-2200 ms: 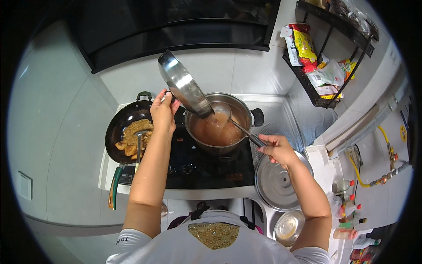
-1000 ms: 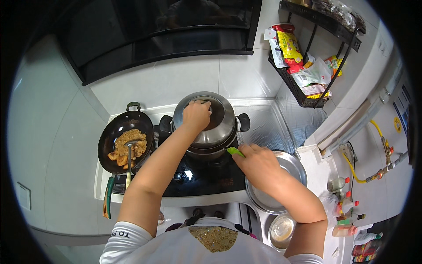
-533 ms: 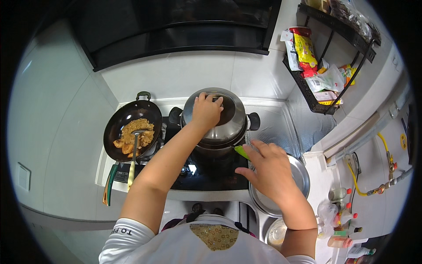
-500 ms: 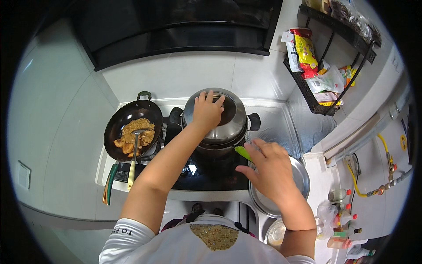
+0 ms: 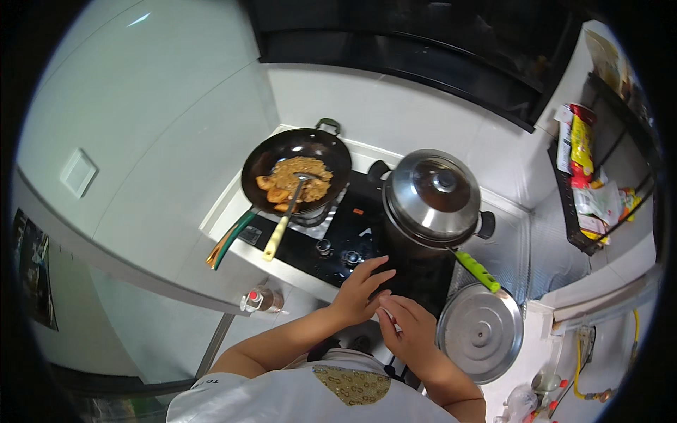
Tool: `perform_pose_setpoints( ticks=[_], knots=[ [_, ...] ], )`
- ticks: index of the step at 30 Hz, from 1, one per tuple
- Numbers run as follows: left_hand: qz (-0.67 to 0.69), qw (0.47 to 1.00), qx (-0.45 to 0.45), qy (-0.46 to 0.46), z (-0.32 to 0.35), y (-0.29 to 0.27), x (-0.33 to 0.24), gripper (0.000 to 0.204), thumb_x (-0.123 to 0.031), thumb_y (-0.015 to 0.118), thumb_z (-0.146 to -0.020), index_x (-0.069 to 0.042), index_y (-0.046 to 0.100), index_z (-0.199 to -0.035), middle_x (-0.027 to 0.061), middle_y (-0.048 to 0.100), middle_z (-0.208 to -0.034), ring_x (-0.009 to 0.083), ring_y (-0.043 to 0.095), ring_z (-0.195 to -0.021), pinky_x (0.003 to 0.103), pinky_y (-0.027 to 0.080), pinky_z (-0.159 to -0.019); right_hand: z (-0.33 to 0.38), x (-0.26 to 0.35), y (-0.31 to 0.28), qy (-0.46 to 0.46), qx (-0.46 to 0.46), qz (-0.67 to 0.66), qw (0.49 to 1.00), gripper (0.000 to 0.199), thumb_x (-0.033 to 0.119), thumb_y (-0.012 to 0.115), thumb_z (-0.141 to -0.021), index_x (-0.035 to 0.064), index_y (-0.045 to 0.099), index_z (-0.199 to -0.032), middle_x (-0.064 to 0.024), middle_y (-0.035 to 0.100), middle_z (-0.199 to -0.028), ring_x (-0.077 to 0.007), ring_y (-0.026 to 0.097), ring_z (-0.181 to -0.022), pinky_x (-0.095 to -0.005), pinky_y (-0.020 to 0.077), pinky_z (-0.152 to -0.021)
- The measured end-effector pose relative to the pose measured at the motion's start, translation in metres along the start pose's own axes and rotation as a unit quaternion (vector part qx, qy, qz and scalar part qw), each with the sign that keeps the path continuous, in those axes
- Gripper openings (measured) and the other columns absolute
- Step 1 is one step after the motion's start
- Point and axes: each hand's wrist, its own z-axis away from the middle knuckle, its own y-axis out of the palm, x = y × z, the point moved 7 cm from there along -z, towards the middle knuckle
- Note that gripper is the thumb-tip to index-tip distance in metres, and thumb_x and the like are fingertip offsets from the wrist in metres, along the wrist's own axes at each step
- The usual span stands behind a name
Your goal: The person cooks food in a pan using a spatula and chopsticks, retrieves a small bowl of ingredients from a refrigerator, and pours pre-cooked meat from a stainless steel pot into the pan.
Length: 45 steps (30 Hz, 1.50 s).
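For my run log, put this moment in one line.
left hand: open; right hand: close to left; round steel lid: on deep steel pot; round black wok: brown food inside

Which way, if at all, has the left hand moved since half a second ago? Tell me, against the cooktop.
Yes: the left hand has come off the pot lid and back toward the front edge of the cooktop.

A black stove (image 5: 345, 233) was set into the white bench (image 5: 302, 276). On it were put a dark wok (image 5: 278, 146) and a lidded pot (image 5: 403, 224). Beside it, a round metal lid (image 5: 481, 334) was laid. Packets (image 5: 581, 144) were kept on the black shelf (image 5: 564, 204).
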Motion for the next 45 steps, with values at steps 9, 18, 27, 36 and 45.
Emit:
perform_pose_setpoints(
  ticks=[9,18,27,36,45],
  knots=[
    [0.031,0.989,-0.093,-0.106,0.047,-0.133,0.047,0.035,-0.002,0.068,-0.08,-0.003,0.061,-0.114,0.0166,0.052,-0.129,0.0258,0.065,-0.093,0.031,0.053,-0.077,0.011,-0.021,0.121,0.178,0.068,-0.076,0.979,0.027,0.013,0.072,-0.079,0.0058,0.066,-0.105,-0.0119,0.066,-0.098,-0.0177,0.062,-0.06,-0.0253,0.0495,-0.054],
    [0.05,0.998,-0.016,-0.046,0.067,-0.242,0.098,0.03,-0.003,0.068,-0.078,-0.004,0.064,-0.108,0.0154,0.06,-0.118,0.0307,0.064,-0.096,0.035,0.053,-0.079,-0.051,0.001,0.233,0.256,-0.021,-0.022,0.966,0.051,0.01,0.075,-0.078,0.0053,0.057,-0.126,-0.013,0.051,-0.127,-0.0125,0.06,-0.084,-0.0207,0.0478,-0.061],
    [-0.032,0.999,0.004,-0.037,0.067,-0.286,0.162,0.03,-0.012,0.07,-0.078,-0.003,0.063,-0.105,0.0153,0.059,-0.114,0.0341,0.057,-0.1,0.041,0.047,-0.086,-0.11,0.025,0.286,0.252,0.178,0.27,0.912,0.057,0.013,0.077,-0.068,0.0056,0.056,-0.121,-0.0159,0.048,-0.121,-0.0353,0.061,-0.096,-0.0409,0.0529,-0.078],
    [-0.098,0.993,0.054,-0.042,0.071,-0.27,0.19,0.042,-0.02,0.073,-0.076,-0.002,0.06,-0.112,0.0208,0.048,-0.128,0.0395,0.05,-0.108,0.046,0.042,-0.094,-0.146,-0.021,0.231,0.148,0.214,0.483,0.836,0.034,0.009,0.068,-0.072,-0.0006,0.056,-0.103,-0.0173,0.055,-0.095,-0.0332,0.063,-0.083,-0.0395,0.0564,-0.068],
    [-0.174,0.951,0.185,-0.178,0.071,-0.252,0.208,0.066,-0.026,0.072,-0.077,-0.002,0.045,-0.132,0.0249,0.033,-0.142,0.0441,0.049,-0.113,0.047,0.044,-0.094,-0.253,-0.073,0.171,0.488,0.351,0.253,0.758,0.026,0.008,0.052,-0.082,-0.0047,0.065,-0.101,-0.0133,0.066,-0.072,-0.0196,0.063,-0.052,-0.0313,0.052,-0.043]
  ],
)
